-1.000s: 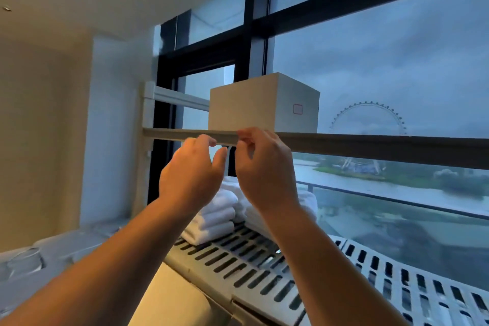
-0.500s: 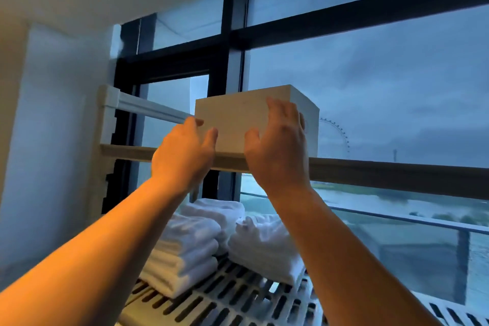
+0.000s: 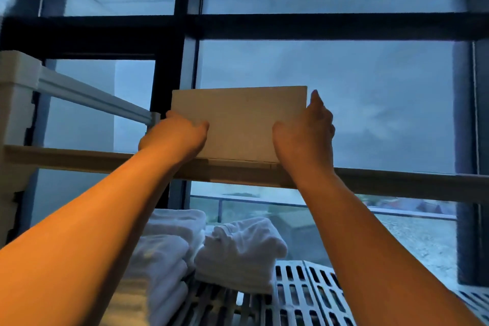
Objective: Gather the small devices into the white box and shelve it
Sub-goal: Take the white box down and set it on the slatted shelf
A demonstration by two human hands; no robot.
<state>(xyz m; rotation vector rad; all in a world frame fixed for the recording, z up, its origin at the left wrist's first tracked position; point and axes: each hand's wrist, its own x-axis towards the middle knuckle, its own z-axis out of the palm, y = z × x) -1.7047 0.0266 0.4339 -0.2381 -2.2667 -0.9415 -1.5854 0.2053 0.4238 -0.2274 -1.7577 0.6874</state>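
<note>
The white box (image 3: 239, 122) stands upright on the top shelf (image 3: 79, 160), its broad front face square to me, in front of the window. My left hand (image 3: 176, 137) grips its lower left corner, fingers wrapped around the side. My right hand (image 3: 305, 132) holds the right edge, fingertips reaching up to the top right corner. The box is closed, so whatever is inside it is hidden, and no small devices are in sight.
Folded white towels (image 3: 238, 251) are stacked on the slatted lower shelf (image 3: 304, 294). A white shelf post (image 3: 16, 98) and a side rail (image 3: 90, 98) stand at the left. Dark window frames (image 3: 185, 26) lie close behind the shelf.
Both hands left the shelf's front rail and took hold of the box sides. The box has turned from angled to face-on. The view has moved closer and tilted upward.
</note>
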